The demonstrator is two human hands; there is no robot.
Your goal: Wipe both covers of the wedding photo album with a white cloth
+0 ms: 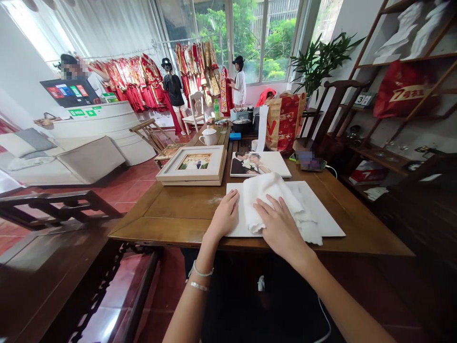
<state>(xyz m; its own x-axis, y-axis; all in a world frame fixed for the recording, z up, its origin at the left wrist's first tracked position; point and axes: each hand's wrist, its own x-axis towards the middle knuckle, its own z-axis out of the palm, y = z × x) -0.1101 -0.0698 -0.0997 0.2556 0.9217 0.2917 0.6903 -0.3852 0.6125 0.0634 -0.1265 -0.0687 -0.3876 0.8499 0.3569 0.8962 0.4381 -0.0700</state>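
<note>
A flat white board [326, 216] lies on the wooden table [178, 209] near its front edge. A crumpled white cloth [274, 193] rests on the board. My right hand [280, 226] lies flat on the cloth, fingers spread. My left hand [224, 214] rests at the board's left edge with its fingers curled down onto it, holding nothing that I can see. Two bracelets circle my left wrist.
A framed photo [194, 164] and a photo print [259, 164] lie behind the board. Farther back stand a white cup [209, 136], a red paper bag [283, 121] and a phone [310, 162]. Chairs flank the table. Three people stand by racks of red garments.
</note>
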